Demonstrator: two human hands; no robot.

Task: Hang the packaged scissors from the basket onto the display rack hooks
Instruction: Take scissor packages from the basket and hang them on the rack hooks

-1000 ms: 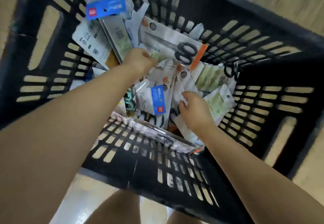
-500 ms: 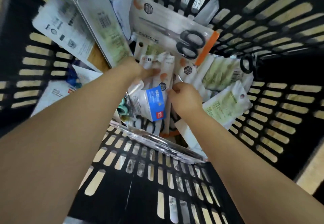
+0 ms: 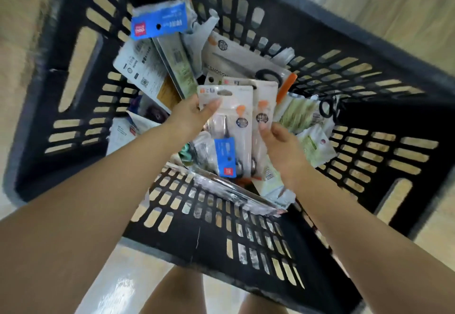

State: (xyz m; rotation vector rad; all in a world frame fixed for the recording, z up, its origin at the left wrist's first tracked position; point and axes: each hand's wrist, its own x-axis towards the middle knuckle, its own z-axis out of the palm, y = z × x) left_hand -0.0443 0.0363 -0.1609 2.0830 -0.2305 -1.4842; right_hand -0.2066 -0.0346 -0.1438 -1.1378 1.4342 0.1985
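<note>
I look down into a black slatted basket (image 3: 248, 237) holding several packaged scissors. My left hand (image 3: 190, 114) pinches the upper left edge of a white scissors pack (image 3: 230, 116) with an orange mark, lifted above the pile. My right hand (image 3: 279, 145) grips a second, similar white pack (image 3: 264, 97) by its lower right side, just behind the first. A small blue-labelled pack (image 3: 225, 155) lies in front of their lower ends. A large pack with black-handled scissors (image 3: 243, 64) rests against the far wall. No display rack is in view.
A blue-headed pack (image 3: 157, 23) leans at the basket's far left over grey card backs (image 3: 141, 67). Green-printed packs (image 3: 307, 126) lie at the right. A clear blister pack (image 3: 234, 193) leans on the near wall. Pale floor (image 3: 138, 279) and my legs show below.
Both hands have come up out of the pile, each bringing a white scissors pack with it. The camera has pulled back from the basket.
</note>
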